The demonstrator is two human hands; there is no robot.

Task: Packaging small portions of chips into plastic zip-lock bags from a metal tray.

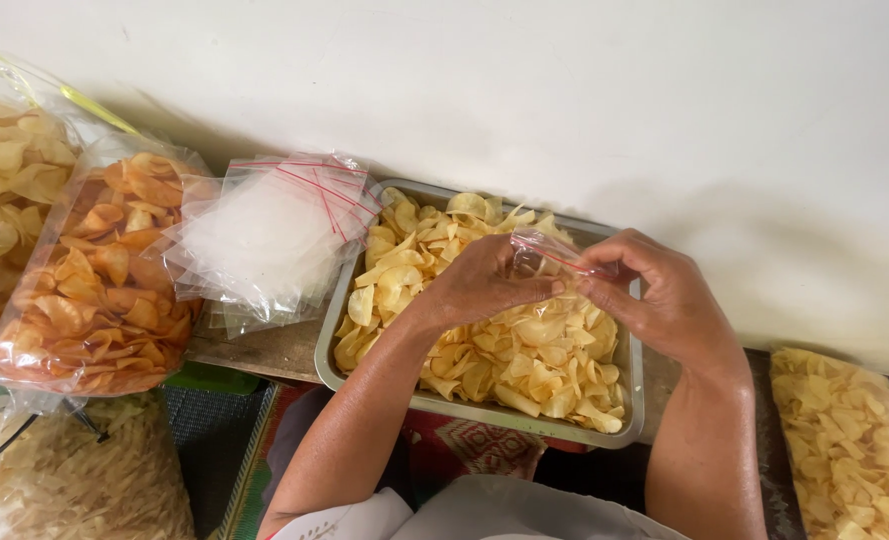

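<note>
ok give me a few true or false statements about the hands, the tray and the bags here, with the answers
1. Both hands, left hand and right hand, hold a small clear plastic bag over the metal tray. True.
2. The tray is empty. False: it is full of pale yellow chips.
3. A stack of empty clear bags lies left of the tray. True.
4. The large bag of orange chips sits right of the tray. False: it is on the left, beyond the stack.
5. The small bag is packed full of chips. False: it looks empty or nearly so.

Glossy clear plastic bag (543,252) — dull brushed metal tray (485,412)
</note>
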